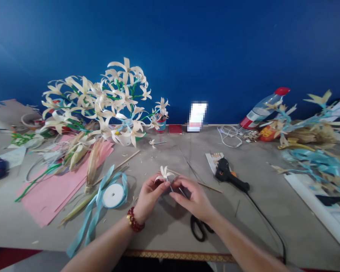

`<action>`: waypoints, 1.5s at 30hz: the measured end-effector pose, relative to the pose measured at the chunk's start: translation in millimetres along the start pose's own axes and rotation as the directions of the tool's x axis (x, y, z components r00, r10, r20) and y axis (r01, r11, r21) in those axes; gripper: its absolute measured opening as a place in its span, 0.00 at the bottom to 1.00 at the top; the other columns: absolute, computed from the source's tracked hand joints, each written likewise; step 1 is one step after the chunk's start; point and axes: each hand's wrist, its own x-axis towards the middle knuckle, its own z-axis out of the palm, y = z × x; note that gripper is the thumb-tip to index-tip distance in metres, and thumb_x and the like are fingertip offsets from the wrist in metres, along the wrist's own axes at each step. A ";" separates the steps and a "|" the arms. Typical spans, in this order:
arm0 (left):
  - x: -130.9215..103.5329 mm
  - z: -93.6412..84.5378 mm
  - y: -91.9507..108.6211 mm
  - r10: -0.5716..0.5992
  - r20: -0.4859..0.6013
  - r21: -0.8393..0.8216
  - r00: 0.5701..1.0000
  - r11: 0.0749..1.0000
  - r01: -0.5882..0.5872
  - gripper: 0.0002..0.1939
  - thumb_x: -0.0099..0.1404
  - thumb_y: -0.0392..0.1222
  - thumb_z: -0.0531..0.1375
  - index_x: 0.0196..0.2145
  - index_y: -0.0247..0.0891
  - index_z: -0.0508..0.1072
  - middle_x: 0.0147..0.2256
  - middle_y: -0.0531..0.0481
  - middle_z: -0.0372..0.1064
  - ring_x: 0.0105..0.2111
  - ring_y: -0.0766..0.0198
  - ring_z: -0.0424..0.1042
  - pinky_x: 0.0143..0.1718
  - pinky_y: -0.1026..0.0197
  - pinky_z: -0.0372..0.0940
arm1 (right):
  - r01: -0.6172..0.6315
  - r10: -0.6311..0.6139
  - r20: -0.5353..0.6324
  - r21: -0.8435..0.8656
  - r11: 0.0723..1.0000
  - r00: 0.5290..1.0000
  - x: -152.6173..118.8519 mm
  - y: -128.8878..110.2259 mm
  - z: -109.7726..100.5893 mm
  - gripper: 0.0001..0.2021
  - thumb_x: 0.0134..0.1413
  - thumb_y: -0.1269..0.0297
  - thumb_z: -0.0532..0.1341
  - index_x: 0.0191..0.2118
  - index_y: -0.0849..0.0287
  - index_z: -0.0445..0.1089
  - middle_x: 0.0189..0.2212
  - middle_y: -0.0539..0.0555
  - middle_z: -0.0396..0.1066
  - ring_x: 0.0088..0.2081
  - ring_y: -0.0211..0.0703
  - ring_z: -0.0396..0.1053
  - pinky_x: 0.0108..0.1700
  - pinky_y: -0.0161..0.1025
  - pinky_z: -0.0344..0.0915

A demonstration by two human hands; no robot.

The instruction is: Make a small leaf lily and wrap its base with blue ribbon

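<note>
A small white flower (164, 173) is held above the middle of the tabletop (166, 240), tilted slightly toward eleven o'clock. Its pale blue stem (171, 187) is pinched just under the petals by the left hand (149, 194) and grasped lower down by the right hand (198, 198). The stem is probably best supported lightly at both points, with the thin petals left unpressed. From the flower, a ribbon spool (109, 198) is seen between eight and nine o'clock, a glue gun (229, 176) at three, scissors (200, 223) at five.
</note>
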 end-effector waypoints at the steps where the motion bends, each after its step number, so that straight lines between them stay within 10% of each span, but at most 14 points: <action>1: 0.0 0.1 -0.3 0.001 -0.003 0.004 1.000 1.000 -0.001 0.07 0.56 0.43 0.70 0.30 0.38 0.78 0.33 0.51 0.73 0.36 0.63 0.70 0.43 0.61 0.65 | 0.006 -0.006 0.012 -0.018 1.000 1.000 -0.3 -0.4 -0.2 0.04 0.56 0.65 0.64 0.34 0.57 0.69 0.34 0.53 0.71 0.38 0.45 0.69 0.43 0.40 0.66; 45: -4.5 -2.8 1.7 0.118 0.171 0.173 0.978 0.974 -0.148 0.07 0.61 0.43 0.67 0.30 0.37 0.78 0.34 0.49 0.70 0.36 0.62 0.68 0.40 0.61 0.63 | -0.133 0.139 -0.090 0.061 0.989 0.986 -1.1 5.8 -4.9 0.13 0.64 0.60 0.57 0.28 0.57 0.67 0.24 0.48 0.66 0.28 0.39 0.63 0.32 0.34 0.59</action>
